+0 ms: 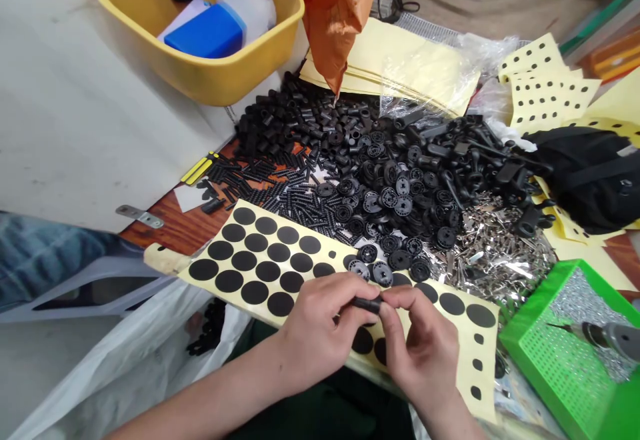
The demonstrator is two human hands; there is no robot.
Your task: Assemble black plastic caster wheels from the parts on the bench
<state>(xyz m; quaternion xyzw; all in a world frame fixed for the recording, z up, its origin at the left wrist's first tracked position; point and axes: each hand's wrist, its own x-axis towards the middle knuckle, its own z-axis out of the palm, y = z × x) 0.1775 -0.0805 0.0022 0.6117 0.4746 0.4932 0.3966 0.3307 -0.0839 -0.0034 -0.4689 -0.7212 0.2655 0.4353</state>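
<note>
A small black cylindrical part (367, 305) lies lengthwise between my two hands. My left hand (325, 320) pinches its left end between thumb and fingers. At the right end, the thumb and forefinger of my right hand (420, 340) are closed on the same part. Both hands are held over a cream sheet of round black stickers (267, 270). Just beyond my fingertips, ridged black discs (383, 273) rest at the sheet's far edge. The fingers hide the ends of the cylindrical part.
Behind the sheet spread heaps of black cylinders (280, 113), black springs (280, 177), and shiny metal clips (493, 247). A green tray (535, 320) at right holds tiny metal pieces and a screwdriver (605, 337). A yellow tub (200, 77) and an orange bag (335, 13) stand behind.
</note>
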